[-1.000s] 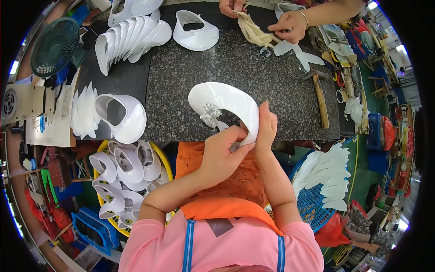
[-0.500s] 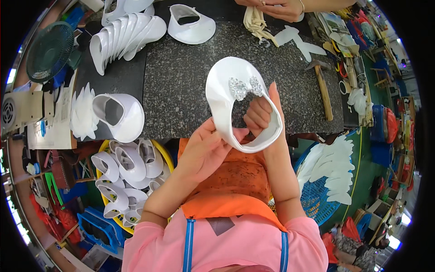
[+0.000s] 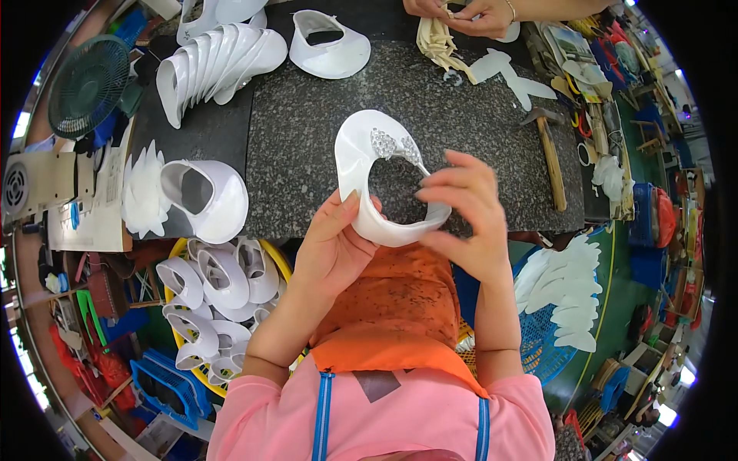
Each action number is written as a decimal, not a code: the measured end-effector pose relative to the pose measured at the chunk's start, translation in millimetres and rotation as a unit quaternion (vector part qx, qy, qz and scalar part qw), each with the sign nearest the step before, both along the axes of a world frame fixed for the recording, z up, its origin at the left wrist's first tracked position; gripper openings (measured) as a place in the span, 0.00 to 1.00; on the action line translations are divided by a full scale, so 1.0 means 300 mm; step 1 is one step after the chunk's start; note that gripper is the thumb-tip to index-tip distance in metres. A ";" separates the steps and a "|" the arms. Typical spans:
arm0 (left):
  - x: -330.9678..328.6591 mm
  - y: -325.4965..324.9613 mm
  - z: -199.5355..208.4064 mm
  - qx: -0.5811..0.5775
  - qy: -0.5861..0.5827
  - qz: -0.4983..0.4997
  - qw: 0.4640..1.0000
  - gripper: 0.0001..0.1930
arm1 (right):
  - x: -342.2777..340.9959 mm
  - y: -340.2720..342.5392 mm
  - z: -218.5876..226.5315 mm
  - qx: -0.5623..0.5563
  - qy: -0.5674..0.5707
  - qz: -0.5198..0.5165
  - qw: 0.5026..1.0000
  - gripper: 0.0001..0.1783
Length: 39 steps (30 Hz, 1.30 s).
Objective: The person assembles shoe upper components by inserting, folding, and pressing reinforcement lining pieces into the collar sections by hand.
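From my remote seat I watch the white shoe upper (image 3: 354,157), held up over the middle of the near edge of the tabletop (image 3: 296,146). Its long axis runs from the rounded toe, which points toward the far edge and leans a little left, down to the back band, which lies nearest the body and swings right. The opening faces up, and the sparkly beads (image 3: 382,144) sit on its toe-side rim.

My left hand (image 3: 336,240) does the holding: its fingers grip the left wall, thumb on the outer face, a fingertip showing just inside the opening. My right hand (image 3: 478,215) is the one nearer the back band's right end, and that is the relation that matters: the band lies directly left of its palm, between the thumb below and the spread fingers above. Those fingers are parted, not clamped (the hand is slightly blurred, so I can't tell whether any tip touches the band).

Toward the tabletop's right edge lies a hammer (image 3: 550,165), well apart from both hands. Near its left front corner stands another upper (image 3: 224,206), its opening turned up and leftward.
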State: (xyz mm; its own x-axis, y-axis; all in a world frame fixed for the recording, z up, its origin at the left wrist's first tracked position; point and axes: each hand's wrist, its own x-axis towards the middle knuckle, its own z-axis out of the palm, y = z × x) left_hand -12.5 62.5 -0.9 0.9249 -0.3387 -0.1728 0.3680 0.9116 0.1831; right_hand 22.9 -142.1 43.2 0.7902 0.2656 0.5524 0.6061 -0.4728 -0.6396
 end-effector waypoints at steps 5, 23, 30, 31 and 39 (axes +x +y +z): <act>0.007 -0.037 0.065 0.068 -0.001 0.011 0.998 0.11 | 0.001 -0.001 -0.008 -0.029 0.085 0.116 0.989 0.12; 0.058 0.050 0.039 0.151 -0.053 -0.072 0.985 0.11 | -0.035 0.003 0.070 -0.176 0.035 0.222 0.958 0.11; 0.064 -0.014 0.049 0.230 -0.045 0.073 0.970 0.12 | -0.034 0.082 0.046 -0.204 -0.007 0.124 0.971 0.11; 0.068 -0.019 0.052 0.260 -0.045 0.085 0.961 0.10 | -0.032 0.092 0.027 -0.203 -0.018 0.119 0.972 0.10; 0.118 0.025 0.061 0.372 -0.048 0.149 0.915 0.08 | -0.027 0.131 0.030 -0.216 -0.075 0.104 0.968 0.09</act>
